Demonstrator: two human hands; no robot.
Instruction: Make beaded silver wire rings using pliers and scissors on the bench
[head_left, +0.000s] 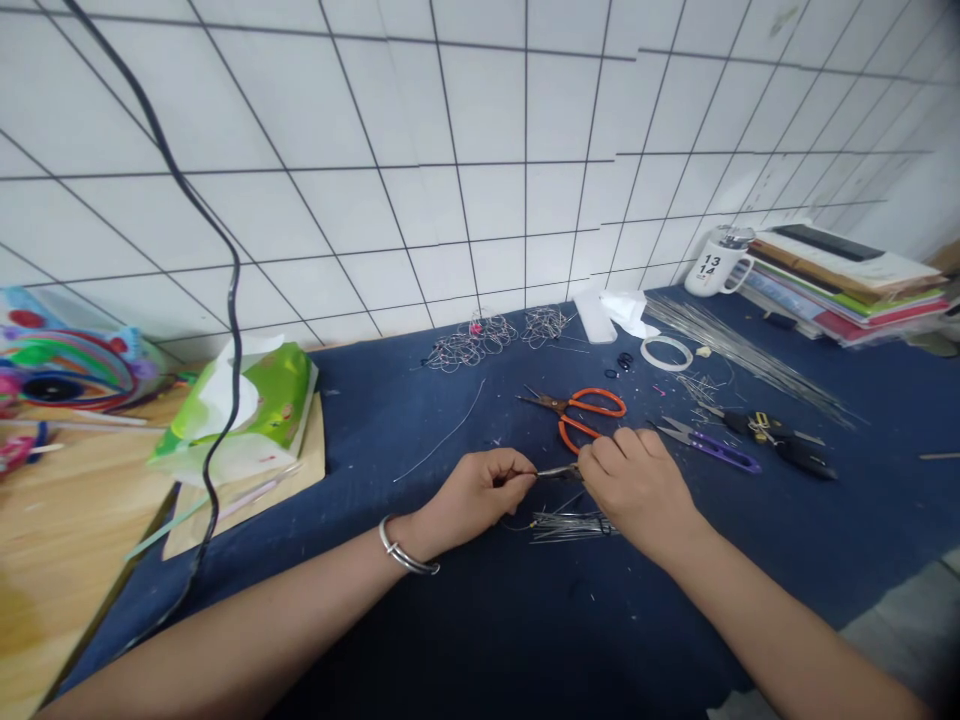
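Note:
My left hand [480, 490], a bangle on its wrist, is closed in a pinch on a thin wire, most of which the fingers hide. My right hand [634, 490] is wrapped round a pair of pliers [556, 471]. Only the slim metal jaws show, pointing left and reaching the left fingertips. Just below the hands lies a bundle of metal wires [566, 527], its right end partly covered by my right hand. Behind the right hand rest orange-handled scissors [592, 402], blades to the left. A single bent wire [446, 440] lies beyond my left hand.
Purple thread snips [712, 450] and black-handled cutters [780, 435] lie at right. Further back are coiled wire pieces [472, 342], a white ring [666, 353], long wires [750, 350], a mug [709, 268] and stacked books [847, 285]. A tissue pack [277, 400] and hanging black cable [234, 290] are left.

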